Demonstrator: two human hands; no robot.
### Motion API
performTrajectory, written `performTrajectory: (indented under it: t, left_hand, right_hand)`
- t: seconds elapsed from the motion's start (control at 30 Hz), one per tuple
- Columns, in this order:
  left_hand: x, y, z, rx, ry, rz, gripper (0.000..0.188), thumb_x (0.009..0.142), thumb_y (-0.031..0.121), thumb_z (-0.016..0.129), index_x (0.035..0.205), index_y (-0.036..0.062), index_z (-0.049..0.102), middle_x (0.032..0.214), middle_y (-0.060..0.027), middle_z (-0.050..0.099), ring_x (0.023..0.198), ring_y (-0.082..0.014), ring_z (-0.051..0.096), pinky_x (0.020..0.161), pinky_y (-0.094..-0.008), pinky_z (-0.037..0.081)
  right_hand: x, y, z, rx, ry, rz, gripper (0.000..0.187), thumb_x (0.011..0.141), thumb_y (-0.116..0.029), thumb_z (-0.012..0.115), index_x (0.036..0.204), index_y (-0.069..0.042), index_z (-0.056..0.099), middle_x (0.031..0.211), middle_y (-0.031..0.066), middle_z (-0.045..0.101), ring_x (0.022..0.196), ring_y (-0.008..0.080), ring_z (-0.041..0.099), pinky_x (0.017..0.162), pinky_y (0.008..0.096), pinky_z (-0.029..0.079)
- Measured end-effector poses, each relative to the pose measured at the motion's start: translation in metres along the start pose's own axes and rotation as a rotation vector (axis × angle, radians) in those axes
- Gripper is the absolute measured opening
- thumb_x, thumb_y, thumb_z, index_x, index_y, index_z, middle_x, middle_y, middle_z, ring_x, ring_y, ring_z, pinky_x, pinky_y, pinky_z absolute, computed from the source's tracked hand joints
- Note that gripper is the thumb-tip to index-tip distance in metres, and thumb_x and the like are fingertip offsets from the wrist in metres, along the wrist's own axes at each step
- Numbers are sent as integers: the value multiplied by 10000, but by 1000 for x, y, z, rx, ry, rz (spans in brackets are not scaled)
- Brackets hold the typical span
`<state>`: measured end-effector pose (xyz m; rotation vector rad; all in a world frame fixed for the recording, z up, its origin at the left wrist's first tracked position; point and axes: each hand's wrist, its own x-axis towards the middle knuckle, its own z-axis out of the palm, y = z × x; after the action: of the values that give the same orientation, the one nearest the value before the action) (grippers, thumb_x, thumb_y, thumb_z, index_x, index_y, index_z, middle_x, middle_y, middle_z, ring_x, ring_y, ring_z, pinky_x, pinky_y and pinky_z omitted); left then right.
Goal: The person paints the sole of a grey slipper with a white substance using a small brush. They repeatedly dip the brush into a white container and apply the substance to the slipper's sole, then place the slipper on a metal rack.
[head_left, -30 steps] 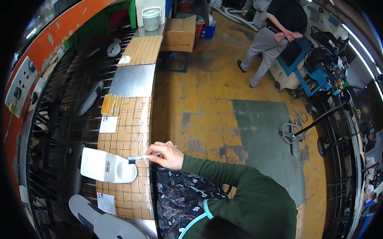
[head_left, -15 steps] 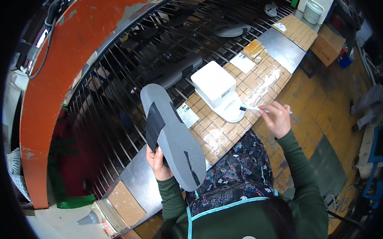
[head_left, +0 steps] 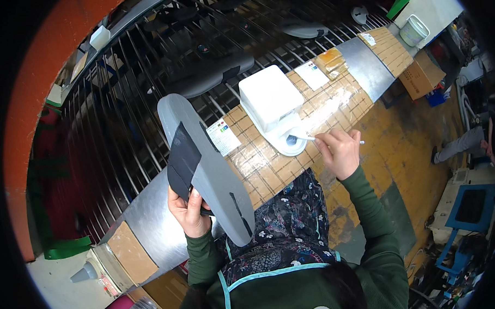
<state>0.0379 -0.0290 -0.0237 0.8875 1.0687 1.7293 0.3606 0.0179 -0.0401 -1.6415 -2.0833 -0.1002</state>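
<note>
My left hand (head_left: pixel 189 212) grips a grey sandal sole (head_left: pixel 210 162) by its side. A wide black strap (head_left: pixel 183 157) hangs off that sole's left edge, and black slits show near its lower end. In my right hand (head_left: pixel 341 151) is a thin white brush (head_left: pixel 311 138), pinched between thumb and fingers. Its dark tip is in the round well at the front of a white box-shaped dispenser (head_left: pixel 271 95). The dispenser stands on a board covered with cardboard and clear tape (head_left: pixel 338 105).
Beyond the board, a rack of metal rods (head_left: pixel 141 87) carries more grey soles (head_left: pixel 212 78). Printed cards (head_left: pixel 223 138) and a yellowish block (head_left: pixel 332 62) lie on the board. A white bucket (head_left: pixel 415 30) and a cardboard box (head_left: pixel 420 76) are at the far right. Another person's leg (head_left: pixel 461 145) shows at the right.
The brush has moved left and its tip has gone from beside the dispenser's well into it. My left hand still holds the sandal sole. The whole view has shifted and turned slightly.
</note>
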Motion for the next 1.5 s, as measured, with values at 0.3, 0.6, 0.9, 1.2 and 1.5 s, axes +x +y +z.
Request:
performTrajectory:
  t: [0.3,0.6,0.9,1.2,1.5]
  left_hand:
    - [-4,-21,6,-31,-76,-125,300,873,69,665,1134,-5,538,846,-51,648,542,-63,567,464,-175,456]
    - [-5,-22,27,-47,-142,-163,363,884,64,680,1205,-16,530,917,-44,634,679,-64,602,508,-176,509]
    - [-18,-5,27,-23,-143,-123,321,869,56,700,1137,-23,543,894,-41,636,674,-54,600,515,-178,515]
    - [-23,6,18,108,-176,-124,296,832,65,745,1056,-42,585,876,-44,662,751,-74,619,674,-224,513]
    - [-19,8,7,181,-248,-118,267,807,73,766,991,-41,609,871,-40,666,758,-70,607,677,-221,495]
  right_hand:
    - [-12,24,15,1324,-477,804,191,922,-166,651,939,20,694,771,21,661,677,75,563,611,238,432]
    - [3,-77,-22,682,254,112,203,790,-10,734,993,-31,742,865,77,652,776,162,593,702,283,474]
    - [-1,-125,-14,1099,-6,273,218,849,9,677,1064,13,715,1004,75,547,928,155,525,815,254,424]
    - [26,-122,-8,835,143,102,258,820,15,708,1063,-65,744,964,47,538,706,91,517,626,220,442]
    - [49,-112,-14,526,349,-88,286,755,-75,781,1032,-146,765,909,18,560,775,141,513,742,293,335]
